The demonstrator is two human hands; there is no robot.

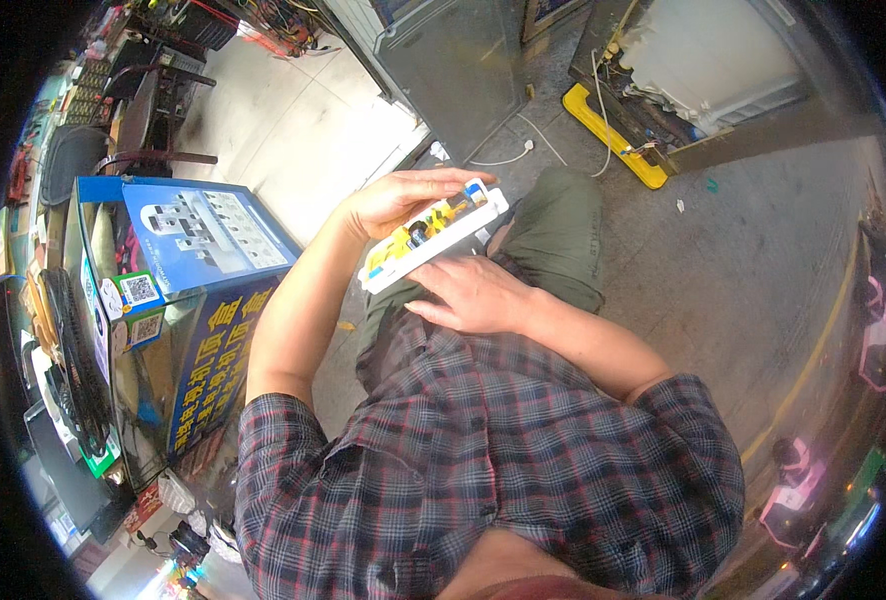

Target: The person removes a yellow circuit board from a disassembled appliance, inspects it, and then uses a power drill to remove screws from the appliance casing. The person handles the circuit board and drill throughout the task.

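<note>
Your white case (441, 241) is above your lap (563, 225), already open, with yellow parts (441, 213) sitting inside; what remains to do cannot be told. Your left hand (393, 202) holds its far side; your right hand (475, 290) meets the near edge, its grip hidden. Around you: grey floor (743, 260), a blue box (213, 235) at left, a yellow bar (593, 120) ahead right.

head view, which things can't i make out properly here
All in the head view:
Underside of the white plastic housing: turned away from the camera.
Thumb of the left hand: out of sight, apparently behind the housing.
Smallest yellow parts inside it: too small.
Pink object at right: blurred near the dark fisheye rim, kind unclear.
</note>
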